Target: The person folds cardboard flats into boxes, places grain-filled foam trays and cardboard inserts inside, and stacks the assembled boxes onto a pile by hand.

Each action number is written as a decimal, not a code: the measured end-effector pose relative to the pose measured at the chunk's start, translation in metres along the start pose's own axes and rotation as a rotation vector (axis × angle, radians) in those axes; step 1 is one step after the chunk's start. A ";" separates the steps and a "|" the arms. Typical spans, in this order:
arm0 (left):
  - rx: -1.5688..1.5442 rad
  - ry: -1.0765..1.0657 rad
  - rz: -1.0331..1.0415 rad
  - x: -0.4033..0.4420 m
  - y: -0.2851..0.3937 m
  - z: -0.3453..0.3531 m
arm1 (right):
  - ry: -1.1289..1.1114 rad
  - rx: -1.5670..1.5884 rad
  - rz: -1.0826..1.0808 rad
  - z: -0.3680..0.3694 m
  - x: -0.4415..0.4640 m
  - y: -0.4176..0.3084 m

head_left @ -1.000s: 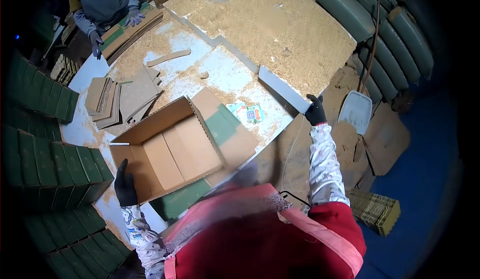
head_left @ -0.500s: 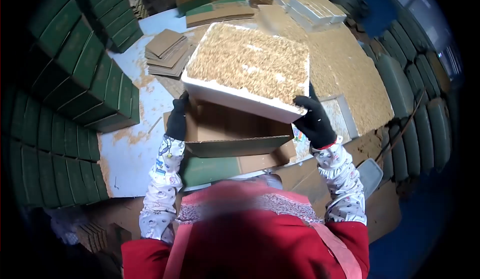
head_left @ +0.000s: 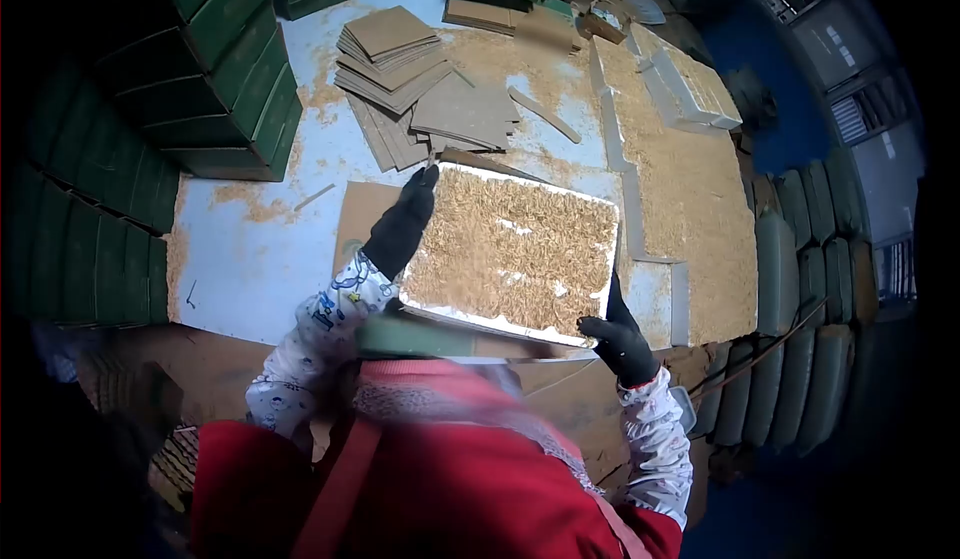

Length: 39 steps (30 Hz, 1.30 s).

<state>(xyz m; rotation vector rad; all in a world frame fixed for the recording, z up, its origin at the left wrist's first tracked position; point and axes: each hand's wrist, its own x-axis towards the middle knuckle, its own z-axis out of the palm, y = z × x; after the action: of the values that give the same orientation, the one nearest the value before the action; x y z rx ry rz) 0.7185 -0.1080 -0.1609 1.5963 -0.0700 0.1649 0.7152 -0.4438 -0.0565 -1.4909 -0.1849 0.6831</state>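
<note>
A white foam box (head_left: 510,259), its top covered in tan flaky material, sits in front of my body. My left hand (head_left: 402,224), in a black glove, is closed on its left side near the far corner. My right hand (head_left: 625,339), also in a black glove, grips the near right corner, thumb on the rim. Under the foam box, a green and brown cardboard piece (head_left: 420,339) shows along the near edge. A brown cardboard flap (head_left: 360,217) sticks out at the left. Whether the foam box rests inside the carton is hidden.
Loose cardboard sheets (head_left: 465,111) lie beyond the box on the white table (head_left: 240,269). Green cartons (head_left: 240,99) are stacked at the left. Foam boxes with tan material (head_left: 690,219) line the right side. Filled sacks (head_left: 775,379) are piled further right.
The foam box has come down and nearer to my body, covering the open carton. My left hand has moved up along its side. The camera view has turned.
</note>
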 end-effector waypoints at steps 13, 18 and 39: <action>0.279 0.283 -0.823 0.198 -0.196 -0.087 | -0.428 -1.647 0.628 0.039 0.091 -0.010; 1.439 -0.394 -0.525 0.244 -0.219 -0.092 | -0.039 -1.503 0.228 0.027 0.055 -0.019; -0.109 0.059 -0.465 0.257 0.037 -0.074 | 0.909 -1.053 -0.085 -0.149 -0.016 0.185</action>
<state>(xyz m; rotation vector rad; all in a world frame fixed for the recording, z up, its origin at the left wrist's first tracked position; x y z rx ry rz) 0.9625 -0.0210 -0.0841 1.4574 0.3310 -0.1515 0.7230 -0.5910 -0.2430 -2.6262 0.1293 -0.3032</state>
